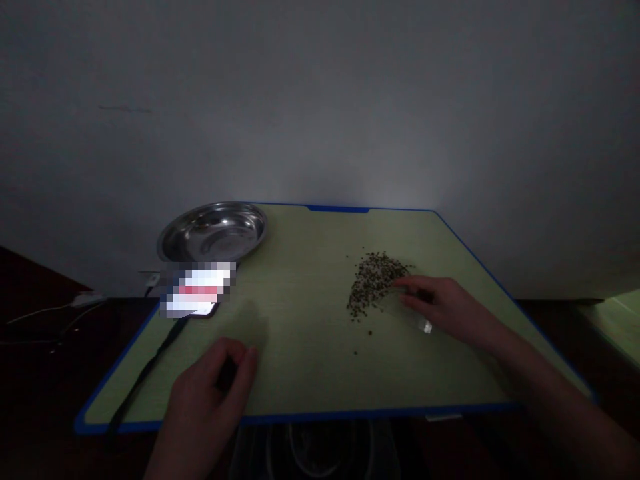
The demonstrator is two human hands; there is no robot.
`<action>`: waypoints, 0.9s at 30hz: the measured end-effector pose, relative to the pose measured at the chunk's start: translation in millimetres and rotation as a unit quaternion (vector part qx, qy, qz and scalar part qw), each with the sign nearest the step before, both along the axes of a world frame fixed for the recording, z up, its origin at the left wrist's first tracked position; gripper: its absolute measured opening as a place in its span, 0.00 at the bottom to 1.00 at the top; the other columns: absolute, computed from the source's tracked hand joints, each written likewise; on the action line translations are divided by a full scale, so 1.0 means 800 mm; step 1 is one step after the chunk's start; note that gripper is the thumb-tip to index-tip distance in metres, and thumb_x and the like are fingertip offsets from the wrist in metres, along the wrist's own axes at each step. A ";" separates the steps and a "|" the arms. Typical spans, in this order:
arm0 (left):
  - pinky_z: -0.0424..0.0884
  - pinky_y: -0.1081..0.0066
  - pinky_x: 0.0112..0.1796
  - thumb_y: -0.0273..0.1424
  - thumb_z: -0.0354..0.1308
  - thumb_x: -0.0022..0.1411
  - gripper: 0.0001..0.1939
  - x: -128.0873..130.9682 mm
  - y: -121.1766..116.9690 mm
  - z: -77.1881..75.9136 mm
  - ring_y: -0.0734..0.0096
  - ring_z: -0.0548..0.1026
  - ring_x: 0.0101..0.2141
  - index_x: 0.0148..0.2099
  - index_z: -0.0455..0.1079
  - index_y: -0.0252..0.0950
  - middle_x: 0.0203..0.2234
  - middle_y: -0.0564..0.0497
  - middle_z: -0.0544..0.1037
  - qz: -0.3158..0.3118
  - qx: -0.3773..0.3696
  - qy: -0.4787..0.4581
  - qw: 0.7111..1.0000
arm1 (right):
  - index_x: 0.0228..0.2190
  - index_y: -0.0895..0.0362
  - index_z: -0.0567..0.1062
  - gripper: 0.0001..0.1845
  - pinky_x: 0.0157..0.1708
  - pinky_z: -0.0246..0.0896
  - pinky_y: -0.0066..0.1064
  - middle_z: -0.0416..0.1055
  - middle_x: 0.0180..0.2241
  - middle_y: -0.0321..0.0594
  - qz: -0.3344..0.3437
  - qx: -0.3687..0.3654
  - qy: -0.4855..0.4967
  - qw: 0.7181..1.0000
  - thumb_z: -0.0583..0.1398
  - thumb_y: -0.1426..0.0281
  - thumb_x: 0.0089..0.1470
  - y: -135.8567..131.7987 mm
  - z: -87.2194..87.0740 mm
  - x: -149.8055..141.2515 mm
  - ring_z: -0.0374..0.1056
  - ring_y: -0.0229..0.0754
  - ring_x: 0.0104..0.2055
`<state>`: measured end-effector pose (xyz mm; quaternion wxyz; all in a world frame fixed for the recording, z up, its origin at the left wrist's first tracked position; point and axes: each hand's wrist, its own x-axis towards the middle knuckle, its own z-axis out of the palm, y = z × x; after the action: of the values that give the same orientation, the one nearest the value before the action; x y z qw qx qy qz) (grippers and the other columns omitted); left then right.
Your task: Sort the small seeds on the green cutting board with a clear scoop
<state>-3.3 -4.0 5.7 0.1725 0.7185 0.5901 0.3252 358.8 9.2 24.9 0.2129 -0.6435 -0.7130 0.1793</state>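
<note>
On the left, my left hand is held above the table's front edge, fingers curled in and thumb against the index finger. Nothing shows in it. My right hand is at the right side of a loose pile of small dark grains, pinching a see-through, shiny thing that looks like clear plastic. Its full shape cannot be made out in the dim light. A few single grains lie apart from the pile, nearer the front.
The pale yellow-green table has a blue rim and stands against a grey wall. A steel basin sits at the back left. Before it lies a lit phone with a dark strap. White cables run at far left.
</note>
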 end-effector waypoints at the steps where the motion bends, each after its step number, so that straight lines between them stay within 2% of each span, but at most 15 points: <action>1: 0.66 0.72 0.19 0.44 0.51 0.61 0.17 0.000 0.000 0.000 0.70 0.71 0.18 0.25 0.64 0.40 0.17 0.55 0.72 -0.002 0.000 0.001 1.000 | 0.47 0.58 0.79 0.19 0.25 0.62 0.33 0.78 0.28 0.40 0.007 -0.002 -0.003 1.000 0.56 0.65 0.58 -0.002 -0.001 -0.007 0.69 0.41 0.24; 4: 0.65 0.73 0.19 0.43 0.51 0.62 0.16 0.000 0.000 -0.001 0.71 0.69 0.17 0.25 0.64 0.40 0.16 0.57 0.70 -0.006 0.014 0.004 1.000 | 0.47 0.57 0.79 0.19 0.25 0.62 0.32 0.78 0.28 0.40 0.026 -0.002 -0.005 1.000 0.56 0.66 0.59 -0.008 -0.002 -0.028 0.69 0.41 0.24; 7: 0.64 0.73 0.19 0.41 0.51 0.62 0.15 -0.001 0.000 -0.001 0.72 0.70 0.17 0.26 0.64 0.40 0.16 0.57 0.70 -0.011 0.022 0.015 1.000 | 0.47 0.56 0.79 0.18 0.27 0.64 0.33 0.80 0.32 0.41 0.046 -0.011 -0.008 0.999 0.56 0.67 0.59 -0.016 -0.001 -0.046 0.70 0.40 0.25; 12: 0.62 0.74 0.17 0.39 0.52 0.62 0.14 0.001 0.000 0.002 0.73 0.68 0.16 0.26 0.63 0.40 0.15 0.58 0.69 -0.012 0.025 0.017 0.999 | 0.48 0.56 0.78 0.18 0.35 0.68 0.35 0.80 0.41 0.43 0.047 0.005 0.008 0.999 0.55 0.67 0.60 -0.038 0.005 -0.060 0.75 0.43 0.35; 14: 0.62 0.75 0.17 0.39 0.52 0.62 0.14 0.002 -0.001 0.002 0.74 0.68 0.16 0.26 0.63 0.40 0.15 0.58 0.69 -0.010 0.023 0.015 1.000 | 0.47 0.56 0.78 0.17 0.35 0.69 0.35 0.81 0.41 0.42 0.021 0.022 0.036 0.999 0.55 0.66 0.60 -0.049 0.005 -0.057 0.75 0.44 0.37; 18: 0.62 0.74 0.18 0.40 0.53 0.62 0.14 0.002 -0.001 0.001 0.74 0.68 0.16 0.26 0.64 0.40 0.15 0.59 0.69 -0.009 0.022 0.016 1.000 | 0.45 0.55 0.79 0.17 0.30 0.70 0.34 0.80 0.33 0.40 -0.038 0.020 0.068 0.997 0.56 0.64 0.59 -0.065 -0.004 -0.046 0.74 0.43 0.31; 22: 0.64 0.74 0.20 0.39 0.53 0.63 0.14 -0.001 -0.001 0.000 0.74 0.69 0.18 0.26 0.64 0.40 0.17 0.58 0.70 -0.013 0.020 0.021 1.000 | 0.45 0.56 0.79 0.18 0.30 0.70 0.35 0.79 0.29 0.40 -0.046 0.021 0.046 0.998 0.56 0.63 0.59 -0.066 -0.012 -0.047 0.73 0.43 0.28; 27: 0.63 0.74 0.18 0.40 0.53 0.62 0.14 -0.001 -0.002 0.000 0.74 0.68 0.17 0.26 0.64 0.40 0.16 0.58 0.69 -0.005 0.019 0.020 1.000 | 0.47 0.56 0.79 0.17 0.39 0.72 0.39 0.81 0.39 0.44 -0.016 0.020 0.026 0.999 0.56 0.66 0.60 -0.056 -0.012 -0.064 0.77 0.46 0.36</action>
<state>-4.0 -5.3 5.7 0.1486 0.7311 0.5832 0.3213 307.4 -35.5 15.0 0.2472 -0.6457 -0.7002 0.1782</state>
